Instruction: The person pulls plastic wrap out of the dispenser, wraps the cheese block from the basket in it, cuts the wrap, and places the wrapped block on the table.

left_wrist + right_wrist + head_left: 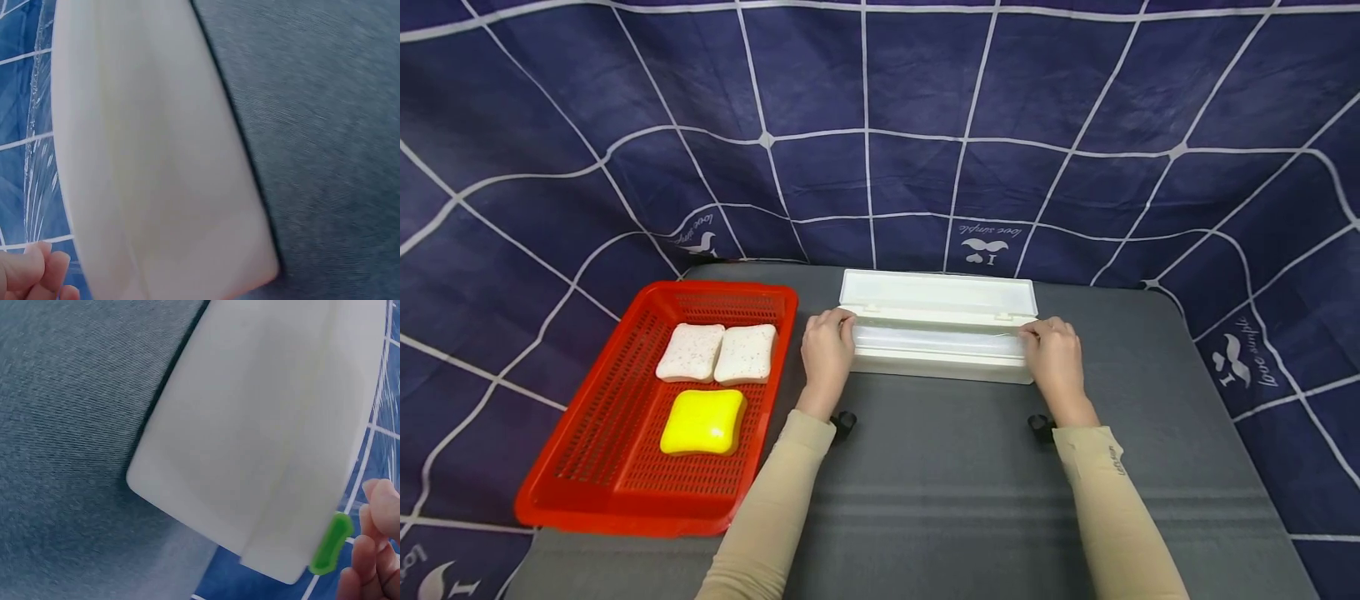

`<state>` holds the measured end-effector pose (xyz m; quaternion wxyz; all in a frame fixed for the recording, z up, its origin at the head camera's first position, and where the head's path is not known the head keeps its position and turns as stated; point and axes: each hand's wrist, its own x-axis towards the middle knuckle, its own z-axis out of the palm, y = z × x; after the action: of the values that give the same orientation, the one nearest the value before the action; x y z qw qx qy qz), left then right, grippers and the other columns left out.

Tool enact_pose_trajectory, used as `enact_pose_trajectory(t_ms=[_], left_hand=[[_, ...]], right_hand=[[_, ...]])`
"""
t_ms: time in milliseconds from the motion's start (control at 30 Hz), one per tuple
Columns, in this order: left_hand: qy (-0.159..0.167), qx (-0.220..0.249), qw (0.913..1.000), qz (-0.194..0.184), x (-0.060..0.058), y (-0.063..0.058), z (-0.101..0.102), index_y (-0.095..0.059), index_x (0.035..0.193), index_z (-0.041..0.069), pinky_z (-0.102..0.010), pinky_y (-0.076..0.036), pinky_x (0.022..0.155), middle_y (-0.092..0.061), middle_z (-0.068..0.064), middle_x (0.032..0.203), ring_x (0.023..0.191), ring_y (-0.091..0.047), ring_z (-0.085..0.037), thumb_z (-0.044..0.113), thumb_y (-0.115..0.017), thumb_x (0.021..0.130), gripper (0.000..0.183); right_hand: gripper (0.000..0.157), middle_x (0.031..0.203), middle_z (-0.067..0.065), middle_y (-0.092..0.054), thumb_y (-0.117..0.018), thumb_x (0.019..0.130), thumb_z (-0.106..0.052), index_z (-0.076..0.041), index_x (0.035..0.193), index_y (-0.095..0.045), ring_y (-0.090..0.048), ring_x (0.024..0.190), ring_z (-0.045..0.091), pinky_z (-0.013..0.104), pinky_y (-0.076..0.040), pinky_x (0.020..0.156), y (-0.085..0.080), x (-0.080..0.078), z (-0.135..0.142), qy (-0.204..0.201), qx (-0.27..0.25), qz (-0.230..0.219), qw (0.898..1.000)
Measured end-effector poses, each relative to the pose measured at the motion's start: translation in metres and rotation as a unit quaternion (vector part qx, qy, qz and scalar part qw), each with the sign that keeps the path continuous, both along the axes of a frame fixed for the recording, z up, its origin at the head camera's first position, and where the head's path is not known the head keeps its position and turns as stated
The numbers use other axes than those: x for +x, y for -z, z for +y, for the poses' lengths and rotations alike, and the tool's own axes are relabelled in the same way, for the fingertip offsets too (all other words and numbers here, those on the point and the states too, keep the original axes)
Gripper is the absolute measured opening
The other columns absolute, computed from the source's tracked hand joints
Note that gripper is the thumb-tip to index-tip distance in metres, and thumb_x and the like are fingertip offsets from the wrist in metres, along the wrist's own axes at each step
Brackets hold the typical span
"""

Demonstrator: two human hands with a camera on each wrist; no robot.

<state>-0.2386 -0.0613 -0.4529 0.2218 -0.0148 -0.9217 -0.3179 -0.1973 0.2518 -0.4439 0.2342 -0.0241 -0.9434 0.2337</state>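
A long white plastic wrap dispenser (940,364) stands on the grey table with its hinged lid (937,289) tipped open at the back. Clear plastic wrap (40,181) stretches above the box, gathered into creases where the fingers hold it. At the box's left end my left hand (827,352) pinches one corner of the wrap between thumb and fingers. My right hand (1054,358) pinches the other corner at the right end. A green piece (332,544) shows on the box's end in the right wrist view, close to the right fingers.
A red plastic basket (572,492) sits on the left of the table. In it lie two white speckled bread-slice-shaped pieces (691,352) and a yellow sponge-like block (703,422). A blue cloth with white grid lines (917,175) hangs behind and at the sides.
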Motion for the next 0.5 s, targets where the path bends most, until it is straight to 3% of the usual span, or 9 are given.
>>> enact_pose_trajectory(t_ms=[300,500], left_hand=[[-0.009,0.048,0.9982,0.035,-0.003,-0.017,-0.001,-0.073,0.098,0.004,-0.043,-0.051,0.073,-0.07,-0.013,0.09,0.083,-0.058,-0.031,0.015,-0.064,0.096,0.015],[0.01,0.071,0.9959,0.055,-0.01,-0.035,-0.002,-0.073,0.1,0.001,-0.042,-0.05,0.076,-0.07,-0.016,0.092,0.083,-0.059,-0.032,0.016,-0.061,0.098,0.019]], right_hand=[[0.01,0.08,0.023,-0.061,-0.068,0.089,0.001,0.009,0.091,-0.073,-0.057,0.07,0.036,0.045,-0.047,0.064,-0.018,-0.001,-0.001,0.013,-0.034,0.068,0.997],[0.009,0.077,0.022,-0.06,-0.07,0.088,0.001,0.008,0.09,-0.075,-0.055,0.068,0.033,0.043,-0.043,0.064,-0.032,-0.003,0.0,0.02,-0.047,0.098,0.994]])
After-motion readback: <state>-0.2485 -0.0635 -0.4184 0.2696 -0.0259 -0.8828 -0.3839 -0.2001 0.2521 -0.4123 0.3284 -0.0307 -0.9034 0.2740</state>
